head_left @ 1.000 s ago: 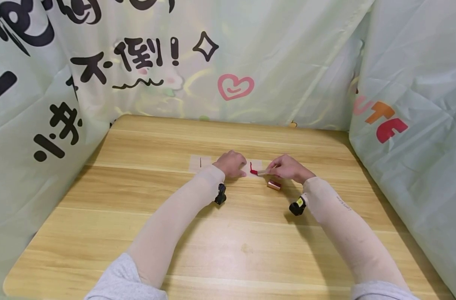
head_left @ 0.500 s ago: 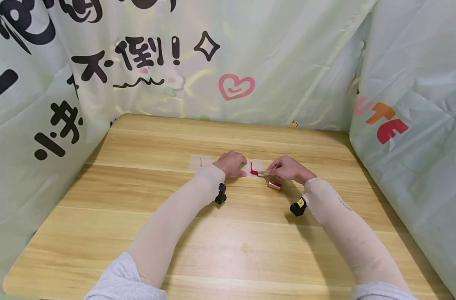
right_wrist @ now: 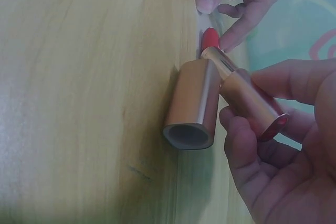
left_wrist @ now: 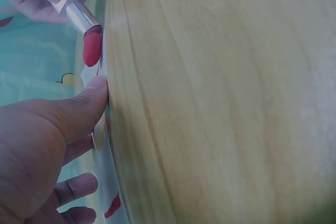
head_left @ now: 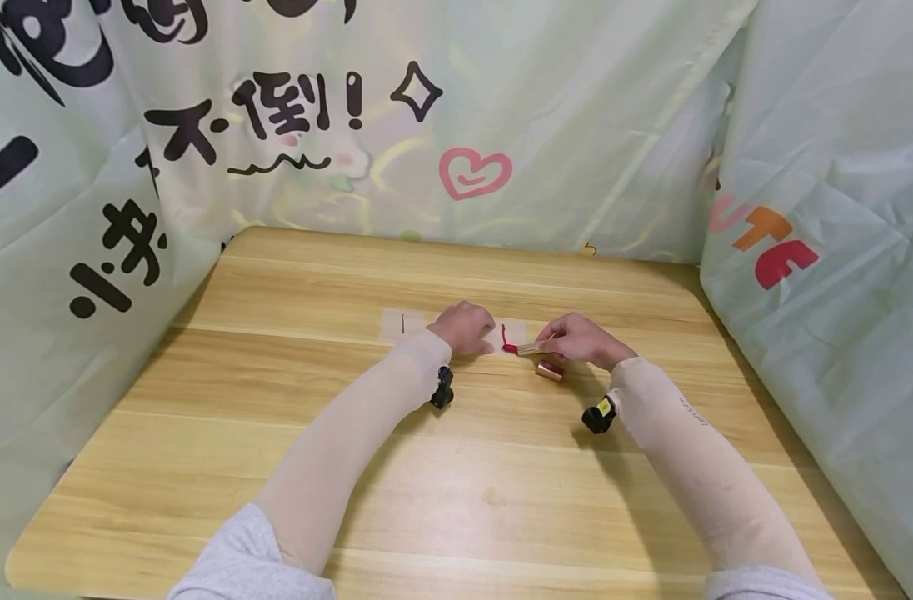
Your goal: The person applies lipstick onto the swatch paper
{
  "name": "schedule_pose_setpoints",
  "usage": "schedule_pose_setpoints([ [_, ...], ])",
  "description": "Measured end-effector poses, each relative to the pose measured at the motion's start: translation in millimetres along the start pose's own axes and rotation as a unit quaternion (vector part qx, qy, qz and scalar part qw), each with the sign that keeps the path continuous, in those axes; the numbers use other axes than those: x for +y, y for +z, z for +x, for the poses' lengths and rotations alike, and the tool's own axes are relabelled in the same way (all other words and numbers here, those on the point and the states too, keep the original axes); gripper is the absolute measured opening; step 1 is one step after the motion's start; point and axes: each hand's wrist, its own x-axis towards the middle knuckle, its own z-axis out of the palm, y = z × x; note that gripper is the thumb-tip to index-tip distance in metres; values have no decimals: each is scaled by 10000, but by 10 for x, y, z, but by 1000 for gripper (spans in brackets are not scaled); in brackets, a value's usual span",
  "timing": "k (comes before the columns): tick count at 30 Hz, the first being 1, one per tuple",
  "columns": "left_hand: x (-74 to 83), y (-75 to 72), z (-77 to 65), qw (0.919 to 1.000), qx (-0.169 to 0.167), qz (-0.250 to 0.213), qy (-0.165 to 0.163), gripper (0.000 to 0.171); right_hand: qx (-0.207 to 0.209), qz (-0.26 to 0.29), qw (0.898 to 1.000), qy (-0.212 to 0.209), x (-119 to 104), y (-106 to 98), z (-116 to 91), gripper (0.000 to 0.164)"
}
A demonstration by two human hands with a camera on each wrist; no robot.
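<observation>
My right hand pinches a lipstick between thumb and fingers. Its red tip points left, down at a pale strip of paper. A red line runs on the paper up to the tip. On the strip's middle rests my left hand, its thumb at the near edge and fingers spread loosely, gripping nothing. It hides the middle of the paper. Just in front of my right hand, the lipstick cap lies on its side, its hollow end showing in the right wrist view.
The strip's left end bears a thin dark line. All this lies on a wooden table. A printed curtain hangs behind the table's far edge and along both sides.
The right hand and lipstick have moved slightly toward me, and the red line on the paper shows a little longer. The left hand and the cap have stayed put.
</observation>
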Motion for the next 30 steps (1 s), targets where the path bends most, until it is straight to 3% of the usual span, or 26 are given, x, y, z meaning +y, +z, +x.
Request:
schedule_pose_setpoints([
  [30,-3,-8,-33,9998,90,-41,151,47,-11,126,9999,-63,11,-52,-69,22],
])
